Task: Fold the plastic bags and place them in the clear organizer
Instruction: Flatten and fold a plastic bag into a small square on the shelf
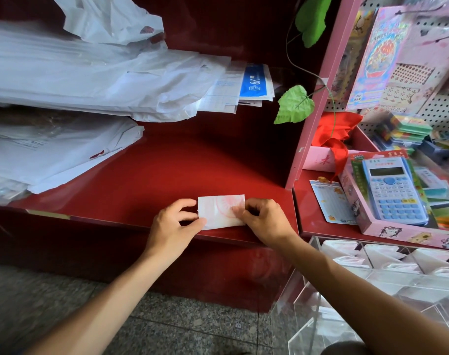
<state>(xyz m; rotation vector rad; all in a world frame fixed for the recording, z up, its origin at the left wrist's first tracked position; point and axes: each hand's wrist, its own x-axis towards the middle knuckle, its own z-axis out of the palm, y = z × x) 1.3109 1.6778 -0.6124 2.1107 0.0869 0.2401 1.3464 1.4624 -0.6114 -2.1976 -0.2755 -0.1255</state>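
A small, white plastic bag with a faint red round print (221,211), folded into a flat rectangle, lies near the front edge of the glossy dark-red table (151,175). The left hand (176,224) pinches the bag's left end between thumb and curled fingers, and the right hand (263,220) pinches its right end the same way, so both hands grip the bag against the table. To the lower right, beside the table, stands the clear acrylic organizer with divided compartments (372,285); folded white bags already sit in its upper compartments. A heap of unfolded white plastic bags (90,80) lies at the table's back left. On the pink shelf to the right rests a blue-and-white calculator in a pink box (393,190).
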